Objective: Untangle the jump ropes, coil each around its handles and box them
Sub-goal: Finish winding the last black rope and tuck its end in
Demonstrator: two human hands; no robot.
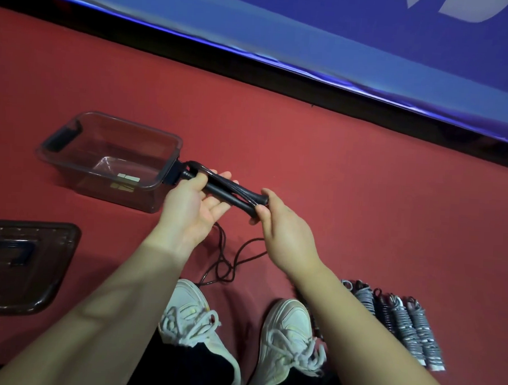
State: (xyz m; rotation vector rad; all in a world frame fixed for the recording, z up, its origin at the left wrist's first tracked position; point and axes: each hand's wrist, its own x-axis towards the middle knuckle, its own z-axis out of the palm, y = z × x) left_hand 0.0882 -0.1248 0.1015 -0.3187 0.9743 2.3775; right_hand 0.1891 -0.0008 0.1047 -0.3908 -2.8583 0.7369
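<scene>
left hand (192, 206) and right hand (286, 227) fingers clamp paired black plastic jump-rope handles (232, 192), thin black cord (227, 262) partly wound round; blue banner (375, 36) lettering unreadable.

A plain red floor (367, 175) fills most of the frame, from the left edge to the lower right. Across the top runs a blue banner (316, 26) with parts of white letters at the upper right. Between them a black strip (254, 66) slants down to the right.
</scene>
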